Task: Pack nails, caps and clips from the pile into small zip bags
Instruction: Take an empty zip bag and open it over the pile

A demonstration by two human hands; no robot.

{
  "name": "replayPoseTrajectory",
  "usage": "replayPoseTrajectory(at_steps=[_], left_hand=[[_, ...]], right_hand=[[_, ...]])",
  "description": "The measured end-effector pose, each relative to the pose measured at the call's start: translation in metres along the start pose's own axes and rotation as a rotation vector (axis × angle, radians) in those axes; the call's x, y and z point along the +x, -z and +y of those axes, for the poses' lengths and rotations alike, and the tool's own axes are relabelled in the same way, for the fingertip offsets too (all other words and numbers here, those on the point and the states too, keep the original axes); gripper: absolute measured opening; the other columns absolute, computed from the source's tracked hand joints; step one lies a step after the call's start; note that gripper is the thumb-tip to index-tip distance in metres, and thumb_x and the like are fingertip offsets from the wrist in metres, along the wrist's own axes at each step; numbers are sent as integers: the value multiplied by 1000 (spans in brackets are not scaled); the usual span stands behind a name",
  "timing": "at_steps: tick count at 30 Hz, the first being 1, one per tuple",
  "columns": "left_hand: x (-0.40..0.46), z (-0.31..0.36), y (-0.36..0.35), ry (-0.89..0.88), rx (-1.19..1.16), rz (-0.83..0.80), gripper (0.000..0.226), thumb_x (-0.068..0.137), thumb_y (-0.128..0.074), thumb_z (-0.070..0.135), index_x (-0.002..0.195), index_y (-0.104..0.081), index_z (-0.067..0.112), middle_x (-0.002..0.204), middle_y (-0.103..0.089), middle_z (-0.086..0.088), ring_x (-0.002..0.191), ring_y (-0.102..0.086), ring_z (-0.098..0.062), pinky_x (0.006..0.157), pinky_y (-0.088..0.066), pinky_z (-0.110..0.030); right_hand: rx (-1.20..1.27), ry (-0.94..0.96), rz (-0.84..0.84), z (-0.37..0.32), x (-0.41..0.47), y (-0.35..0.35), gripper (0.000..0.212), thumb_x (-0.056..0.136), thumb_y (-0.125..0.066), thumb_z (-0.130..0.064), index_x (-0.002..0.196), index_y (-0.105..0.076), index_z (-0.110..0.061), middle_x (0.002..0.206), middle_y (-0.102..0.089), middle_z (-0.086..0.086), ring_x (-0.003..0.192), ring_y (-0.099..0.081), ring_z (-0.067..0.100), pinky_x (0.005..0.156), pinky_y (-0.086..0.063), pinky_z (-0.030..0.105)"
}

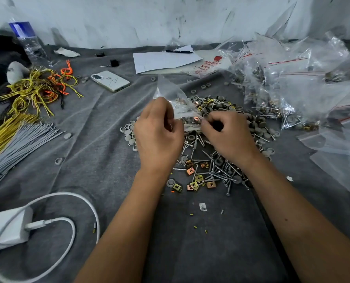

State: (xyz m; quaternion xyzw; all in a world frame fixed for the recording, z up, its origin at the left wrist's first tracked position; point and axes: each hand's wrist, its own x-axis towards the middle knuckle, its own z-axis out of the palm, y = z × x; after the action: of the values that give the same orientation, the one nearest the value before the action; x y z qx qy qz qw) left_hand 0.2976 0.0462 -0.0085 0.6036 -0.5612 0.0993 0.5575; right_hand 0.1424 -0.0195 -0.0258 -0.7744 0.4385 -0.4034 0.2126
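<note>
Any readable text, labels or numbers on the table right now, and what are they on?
"5号": red print on the clear bag pack beside the paper; its other red characters are too blurred.
Paper sheet: faint writing, unreadable.
Phone: scribbled marks, unreadable.
Water bottle: blue label, unreadable.

Grey wrinkled cloth (100, 127) covered the work surface. Behind the cloth rose a white wall (129, 19), scuffed with dark marks. Light was even, dimmer at the cloth's near edge.
</note>
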Motion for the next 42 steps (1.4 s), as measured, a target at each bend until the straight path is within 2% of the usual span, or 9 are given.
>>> replayPoseTrajectory(at_steps=[5, 10, 15, 20, 25, 28, 32, 37, 42], left_hand=[[5, -3, 11, 85, 217, 236, 20, 66, -56, -10, 70, -50, 8, 64, -51, -7, 58, -43, -26, 57, -21, -30], [3, -6, 5, 151, 305, 12, 19, 73, -55, -3, 77, -49, 15, 67, -52, 1, 64, -45, -22, 55, -24, -35], [1, -14, 1, 177, 231, -146, 19, 75, -61, 6, 87, -51, 16, 76, -58, 1, 72, -54, -25, 64, -46, -41], [2, -18, -1, 165, 224, -235, 11, 77, -67, 15, 80, -56, 16, 73, -60, 3, 72, -58, -24, 65, -50, -42], [1, -15, -6, 269, 41, -236, 14, 78, -71, 11, 71, -61, 17, 64, -61, 7, 62, -58, -7, 60, -45, -25], [4, -17, -6, 451, -127, -268, 25, 80, -74, 3, 65, -62, 20, 60, -59, 9, 53, -53, 0, 51, -38, -13], [5, -16, -6, 681, -336, -241, 17, 81, -76, 3, 70, -68, 14, 63, -62, -3, 57, -54, -15, 53, -43, -28], [4, -12, -6, 442, -197, -240, 14, 80, -79, 6, 74, -67, 12, 64, -63, 3, 55, -53, -1, 53, -43, -15], [1, -10, -10, 325, -187, -246, 17, 78, -80, 8, 73, -65, 15, 60, -61, 4, 55, -53, -2, 53, -40, -12]], right_hand=[[-82, 92, -191, 3, 1, 10, 20, 88, -75, -46, 76, -68, -32, 73, -66, -16, 68, -61, -1, 60, -46, 20], [-125, 248, -433, 2, 2, 9, 14, 85, -81, -36, 98, -79, -33, 93, -66, -15, 93, -55, 3, 80, -42, 29], [-99, 268, -609, -6, -1, 2, 14, 82, -83, -38, 95, -79, -40, 94, -59, -5, 98, -52, 12, 88, -45, 39], [-29, 265, -407, -5, -1, 4, 15, 82, -85, -24, 94, -79, -29, 95, -70, -9, 93, -63, 5, 87, -52, 34], [133, 342, -86, -12, -2, 0, 17, 83, -82, -9, 100, -80, -11, 95, -74, -4, 92, -69, 5, 86, -54, 22], [225, 301, -135, -12, -4, -2, 15, 88, -78, -8, 103, -76, -11, 98, -75, -5, 85, -73, 10, 79, -60, 29], [217, 231, -235, -7, -4, -3, 13, 93, -74, -12, 104, -69, -18, 96, -76, -12, 71, -75, 12, 70, -62, 33], [119, 183, -185, -4, -4, -5, 19, 88, -80, -19, 98, -65, -24, 87, -76, -14, 80, -70, -8, 73, -54, 14], [43, 219, -107, -4, -2, -4, 17, 84, -82, -15, 101, -79, -18, 92, -78, -7, 84, -71, -1, 77, -56, 19]])
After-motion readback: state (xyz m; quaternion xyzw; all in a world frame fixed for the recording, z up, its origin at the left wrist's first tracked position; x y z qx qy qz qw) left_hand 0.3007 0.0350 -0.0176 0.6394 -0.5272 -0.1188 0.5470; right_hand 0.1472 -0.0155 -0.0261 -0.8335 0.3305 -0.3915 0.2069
